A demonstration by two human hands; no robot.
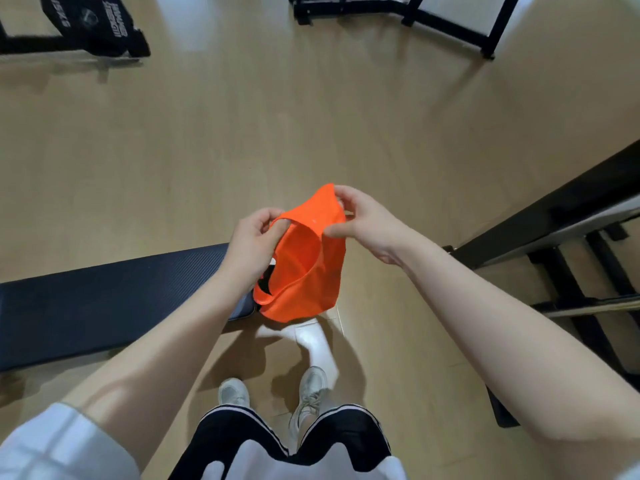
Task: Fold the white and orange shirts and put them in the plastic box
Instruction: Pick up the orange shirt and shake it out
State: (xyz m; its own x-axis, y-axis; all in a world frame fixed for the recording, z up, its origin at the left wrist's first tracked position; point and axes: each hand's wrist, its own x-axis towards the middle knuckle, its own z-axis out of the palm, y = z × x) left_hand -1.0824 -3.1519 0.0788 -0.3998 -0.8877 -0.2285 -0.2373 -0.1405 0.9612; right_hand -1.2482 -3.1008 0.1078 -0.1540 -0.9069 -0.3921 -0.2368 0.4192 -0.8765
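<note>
The orange shirt (306, 265) hangs in the air in front of me, held up by both hands above the wooden floor. My left hand (254, 242) pinches its upper left edge. My right hand (363, 220) grips its top right edge. A black and white print shows on the shirt near my left wrist. Below the orange shirt, the white shirt (317, 342) lies crumpled on the floor just ahead of my shoes. No plastic box is in view.
A dark padded bench (104, 299) stretches to the left at knee height. A black metal frame (561, 237) with bars stands to the right. A black bag (100, 24) and another black frame (398, 8) sit far across the floor.
</note>
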